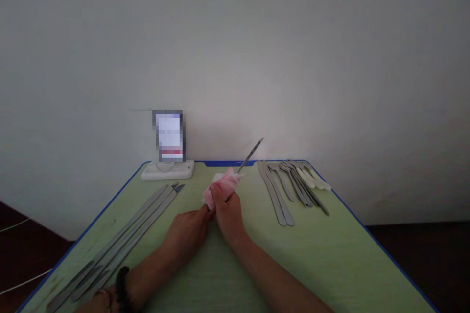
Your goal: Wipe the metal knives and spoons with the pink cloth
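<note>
A pink and white cloth or tissue is wrapped around the middle of a slim metal table knife, whose narrow end sticks out up and to the right. My right hand is closed around the cloth, with the thumb pressed on top. Just beside it, my left hand pinches the near end of the knife at the cloth's lower edge; its fingertips are partly hidden. Both hands are above the middle of the green table.
Three long metal knives lie slantwise at the left. At the right are two flat knives, a spoon, a pile of cutlery and white-handled pieces. A blurred phone stands on a white block by the wall.
</note>
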### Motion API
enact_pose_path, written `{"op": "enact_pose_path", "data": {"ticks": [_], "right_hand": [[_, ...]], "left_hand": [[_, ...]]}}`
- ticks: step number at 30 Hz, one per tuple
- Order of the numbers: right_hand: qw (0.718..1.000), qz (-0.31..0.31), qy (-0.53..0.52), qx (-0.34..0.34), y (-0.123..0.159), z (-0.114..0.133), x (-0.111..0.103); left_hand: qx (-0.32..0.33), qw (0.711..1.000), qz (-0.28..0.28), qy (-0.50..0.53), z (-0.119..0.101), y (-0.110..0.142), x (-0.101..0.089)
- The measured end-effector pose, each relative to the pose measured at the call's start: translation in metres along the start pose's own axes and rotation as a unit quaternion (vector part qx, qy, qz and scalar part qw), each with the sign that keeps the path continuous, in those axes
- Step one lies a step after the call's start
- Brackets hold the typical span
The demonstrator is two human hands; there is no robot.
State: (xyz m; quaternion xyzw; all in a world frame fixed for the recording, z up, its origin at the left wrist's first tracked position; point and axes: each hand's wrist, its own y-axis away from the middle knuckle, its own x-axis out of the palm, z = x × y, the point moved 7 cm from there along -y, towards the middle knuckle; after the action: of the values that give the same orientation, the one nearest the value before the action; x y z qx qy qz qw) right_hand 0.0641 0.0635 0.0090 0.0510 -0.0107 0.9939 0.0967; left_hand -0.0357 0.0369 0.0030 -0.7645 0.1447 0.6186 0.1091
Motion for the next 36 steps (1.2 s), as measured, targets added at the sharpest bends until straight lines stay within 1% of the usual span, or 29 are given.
{"op": "enact_pose_path", "data": {"ticks": [3, 5, 9, 11, 17, 20, 24, 27, 29, 31, 34, 36], "right_hand": [[1.0, 0.007, 0.014, -0.007, 0.0, 0.0, 0.0], [1.0, 0.003, 0.029, -0.009, -0.002, -0.002, -0.001], [0.999, -0.001, 0.049, -0.017, -0.004, -0.005, -0.003], [0.998, 0.004, 0.051, -0.021, -0.004, -0.005, -0.003], [0.997, 0.03, 0.063, -0.039, -0.003, -0.001, 0.001], [0.996, 0.043, 0.067, -0.049, -0.001, 0.004, 0.003], [0.997, 0.051, 0.041, -0.039, -0.001, 0.005, 0.005], [0.999, 0.034, 0.008, -0.019, -0.007, 0.0, 0.001], [1.0, 0.02, -0.021, 0.002, -0.013, -0.006, -0.002], [0.998, 0.006, -0.059, 0.032, -0.018, -0.014, -0.005], [0.988, -0.009, -0.122, 0.096, -0.022, -0.029, -0.007], [0.983, -0.012, -0.144, 0.117, -0.023, -0.034, -0.007]], "left_hand": [[-0.012, 1.0, -0.001, 0.012, 0.003, -0.001, 0.0], [-0.007, 0.999, -0.014, 0.028, 0.003, -0.001, -0.003], [-0.004, 0.994, -0.042, 0.099, 0.003, 0.0, -0.008], [-0.004, 0.992, -0.047, 0.113, 0.003, 0.0, -0.009], [0.057, 0.992, -0.056, 0.098, -0.004, 0.003, -0.009], [0.068, 0.991, -0.05, 0.104, -0.006, 0.004, -0.008], [0.084, 0.99, -0.049, 0.106, -0.01, 0.005, -0.008], [0.099, 0.987, -0.047, 0.117, -0.014, 0.006, -0.007], [0.088, 0.984, -0.034, 0.149, -0.013, 0.006, -0.007], [0.079, 0.972, -0.017, 0.221, -0.013, 0.005, -0.006], [0.082, 0.931, 0.002, 0.355, -0.012, 0.003, -0.006], [0.08, 0.913, 0.009, 0.399, -0.01, 0.001, -0.005]]}}
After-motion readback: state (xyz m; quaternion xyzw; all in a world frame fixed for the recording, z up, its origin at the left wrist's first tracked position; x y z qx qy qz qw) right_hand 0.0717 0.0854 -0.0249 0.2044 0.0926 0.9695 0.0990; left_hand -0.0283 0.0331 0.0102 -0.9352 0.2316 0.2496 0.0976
